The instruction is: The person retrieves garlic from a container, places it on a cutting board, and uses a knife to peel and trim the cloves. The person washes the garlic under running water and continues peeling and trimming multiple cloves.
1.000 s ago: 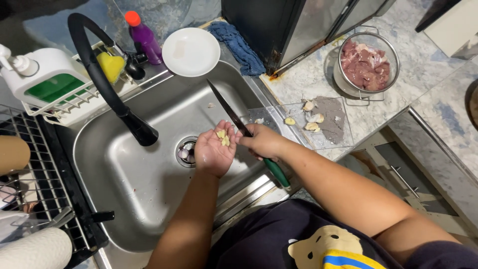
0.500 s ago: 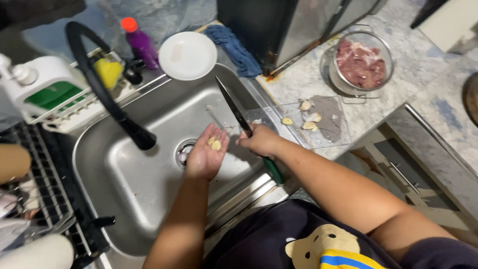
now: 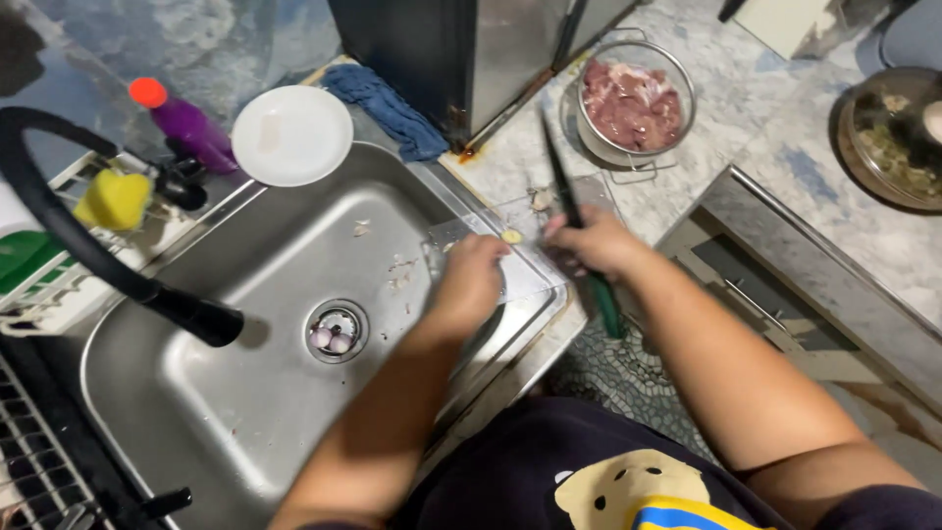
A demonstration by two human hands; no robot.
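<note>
You are holding a long dark-bladed kitchen knife with a green handle (image 3: 579, 236) in your right hand (image 3: 589, 240), fingers clenched around the grip, blade pointing toward the top of the frame. Your left hand (image 3: 471, 280), at the frame's centre, is curling its fingers over the near edge of a clear plastic cutting board (image 3: 530, 275) that is bridging the right rim of the stainless steel sink (image 3: 245, 393); whether those fingers are actually pinching anything, I cannot tell. 1 small pale garlic-like piece (image 3: 511, 237) is lying on the board just beside your left fingertips, with a few more scraps (image 3: 538, 199) farther up. Judging by this, you are bringing peeled pieces to the board for cutting; the next move is calling for steadying that piece flat and keeping your fingertips tucked back from the blade. Counting around you: 1 round white plate (image 3: 291, 134) at upper left, 1 purple bottle with an orange cap (image 3: 182, 123), 1 yellow sponge (image 3: 115, 199), 1 blue cloth (image 3: 388, 108), 1 metal bowl of raw pink meat (image 3: 633, 103) at upper right, and 1 black faucet (image 3: 98, 255).
</note>
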